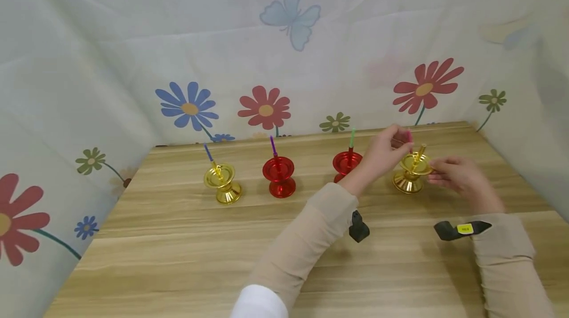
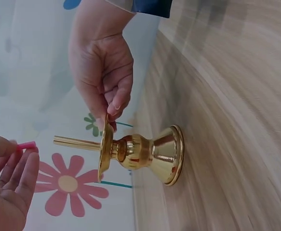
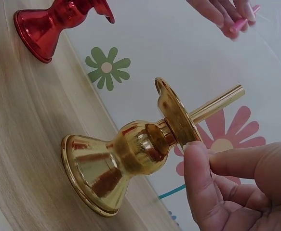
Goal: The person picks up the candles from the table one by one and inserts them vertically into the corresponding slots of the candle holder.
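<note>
On the right of the table stands a gold candle holder (image 1: 408,181) with an upright tube (image 2: 77,143) rising from its dish. My right hand (image 1: 462,179) pinches the rim of that dish (image 3: 181,118) between thumb and finger. A short pink candle (image 3: 245,20) is pinched in the fingertips of my left hand (image 1: 386,150), close to the tube's top and apart from it. The tube holds no candle. In the left wrist view the pink candle (image 2: 26,145) points toward the tube's open end.
Left of my hands, a red holder (image 1: 342,160) bears a green candle (image 1: 352,138), partly behind my left wrist. Another red holder (image 1: 282,187) has a purple candle (image 1: 273,145). Farthest left, a gold holder (image 1: 228,193) carries a blue candle (image 1: 208,152). A flowered curtain (image 1: 213,51) hangs behind.
</note>
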Motion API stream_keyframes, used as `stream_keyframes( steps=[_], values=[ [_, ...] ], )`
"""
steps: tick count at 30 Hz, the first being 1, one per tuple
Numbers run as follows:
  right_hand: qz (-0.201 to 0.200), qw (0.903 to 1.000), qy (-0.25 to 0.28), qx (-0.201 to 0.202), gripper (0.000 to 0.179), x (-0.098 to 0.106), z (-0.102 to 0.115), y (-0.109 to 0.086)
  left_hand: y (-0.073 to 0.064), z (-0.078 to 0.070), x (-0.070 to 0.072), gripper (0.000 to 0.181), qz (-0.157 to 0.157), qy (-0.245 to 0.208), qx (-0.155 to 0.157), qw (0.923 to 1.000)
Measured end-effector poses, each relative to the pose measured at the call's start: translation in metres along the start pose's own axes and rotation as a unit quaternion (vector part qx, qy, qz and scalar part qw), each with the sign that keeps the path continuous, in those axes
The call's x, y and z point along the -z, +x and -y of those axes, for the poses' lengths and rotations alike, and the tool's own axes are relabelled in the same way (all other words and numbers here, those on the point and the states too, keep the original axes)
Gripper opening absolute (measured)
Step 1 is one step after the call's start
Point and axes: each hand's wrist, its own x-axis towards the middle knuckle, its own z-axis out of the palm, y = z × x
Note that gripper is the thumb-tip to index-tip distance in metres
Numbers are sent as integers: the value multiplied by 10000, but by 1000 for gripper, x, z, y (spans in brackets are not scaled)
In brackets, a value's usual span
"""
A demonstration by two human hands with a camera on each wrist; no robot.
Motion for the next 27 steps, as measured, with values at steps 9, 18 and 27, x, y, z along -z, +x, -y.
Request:
stream_keyframes(
  steps=[9,18,27],
  values=[
    [25,9998,186,-59,11,1,0,1,11,1,-8,13,-132,-347,334,9988],
    [43,9998,98,144,14,2,-4,0,17,6,-18,13,-311,-683,325,9967],
    [-107,9992,-330,217,22,4,-11,4,23,16,-33,13,-356,-609,136,9974]
  ],
)
